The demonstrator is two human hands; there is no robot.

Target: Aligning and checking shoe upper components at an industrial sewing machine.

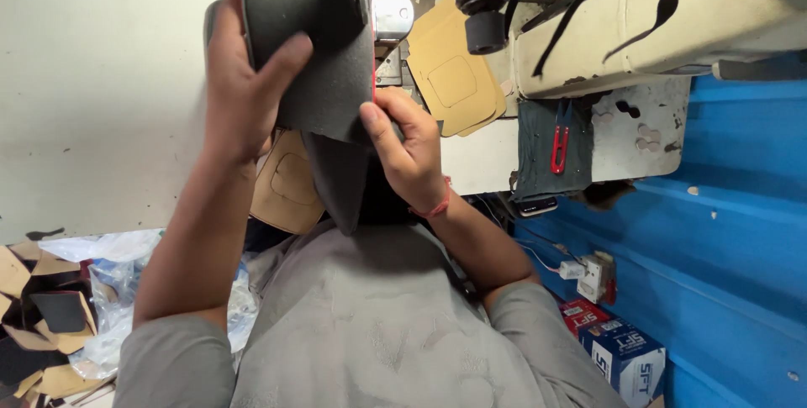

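Both hands, left (244, 80) and right (403, 143), are gripping the dark fabric panel (315, 47); I'm keeping it taut beside the sewing machine (588, 13).

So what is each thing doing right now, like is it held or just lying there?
Left hand: gripping the dark fabric piece from the side.
Right hand: pinching the fabric's lower edge.
Dark fabric piece: held up at the sewing machine, bent.
Tan cut-outs: lying stacked by the machine.
Red snips: hanging on a cloth, untouched.
Blue boxes: closed.
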